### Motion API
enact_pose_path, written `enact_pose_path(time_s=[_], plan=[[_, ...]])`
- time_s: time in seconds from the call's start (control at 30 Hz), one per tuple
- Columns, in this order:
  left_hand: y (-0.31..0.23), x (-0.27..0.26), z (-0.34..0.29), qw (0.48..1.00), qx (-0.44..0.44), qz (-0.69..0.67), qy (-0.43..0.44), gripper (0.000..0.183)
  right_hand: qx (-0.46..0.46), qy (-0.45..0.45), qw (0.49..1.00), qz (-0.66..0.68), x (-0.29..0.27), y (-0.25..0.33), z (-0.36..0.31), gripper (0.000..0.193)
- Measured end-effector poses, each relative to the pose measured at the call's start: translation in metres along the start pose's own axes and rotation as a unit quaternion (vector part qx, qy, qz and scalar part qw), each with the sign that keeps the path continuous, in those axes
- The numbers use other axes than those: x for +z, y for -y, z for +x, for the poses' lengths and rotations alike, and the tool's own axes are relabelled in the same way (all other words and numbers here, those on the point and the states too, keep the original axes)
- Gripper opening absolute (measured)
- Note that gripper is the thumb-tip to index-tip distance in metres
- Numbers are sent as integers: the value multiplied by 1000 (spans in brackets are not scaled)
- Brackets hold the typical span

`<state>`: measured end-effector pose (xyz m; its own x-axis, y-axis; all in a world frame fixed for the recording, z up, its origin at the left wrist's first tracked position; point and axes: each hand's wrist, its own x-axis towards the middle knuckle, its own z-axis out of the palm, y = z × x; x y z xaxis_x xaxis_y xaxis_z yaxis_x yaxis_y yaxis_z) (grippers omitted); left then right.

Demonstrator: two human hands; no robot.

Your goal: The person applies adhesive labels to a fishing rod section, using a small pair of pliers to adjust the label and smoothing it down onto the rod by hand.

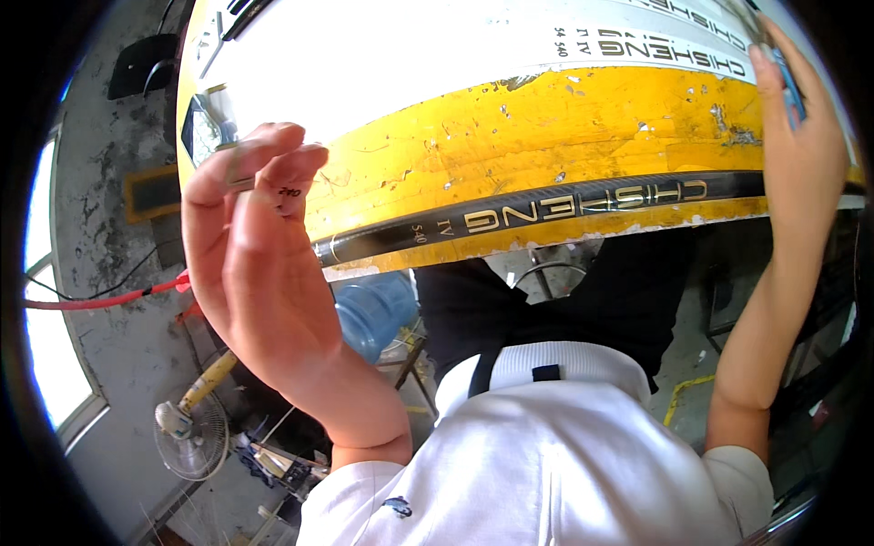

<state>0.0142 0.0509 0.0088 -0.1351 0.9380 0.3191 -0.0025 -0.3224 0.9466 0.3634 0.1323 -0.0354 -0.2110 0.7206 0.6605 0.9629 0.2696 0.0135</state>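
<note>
My left hand point(259, 237) is raised over the left end of a dark tube point(592, 200), its fingers bent together. At them is a small clear decal point(289, 193) with dark print; whether it is pinched or stuck to a finger is hard to see. The tube lies along the table's near edge and bears gold lettering. At the far right, my right hand point(801, 127) is closed around a slim blue-handled tool point(788, 86), its tip near the printed decal sheet point(674, 50). The tool's exact kind is unclear.
The yellow tabletop point(546, 127) is scuffed, with a large white sheet point(410, 64) across its far part. A dark bar point(246, 16) lies at the far left. Below are a blue water bottle point(373, 314), a fan point(191, 432) and a red hose point(109, 298).
</note>
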Motion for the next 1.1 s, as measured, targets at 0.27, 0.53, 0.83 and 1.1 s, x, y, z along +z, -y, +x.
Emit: enact_pose_path(time_s=[0.27,0.53,0.83,1.1], plan=[[7,-39,-4,941,-58,-324,72,37,63,53,988,134,-45,43,-27,38],[26,-44,1,913,-70,-390,99,40,10,187,965,182,-36,103,-88,70],[26,-43,3,923,-71,-363,101,41,-30,228,949,214,-35,146,-79,85],[29,-42,4,928,-69,-338,139,39,119,225,942,217,-40,103,-91,80]])
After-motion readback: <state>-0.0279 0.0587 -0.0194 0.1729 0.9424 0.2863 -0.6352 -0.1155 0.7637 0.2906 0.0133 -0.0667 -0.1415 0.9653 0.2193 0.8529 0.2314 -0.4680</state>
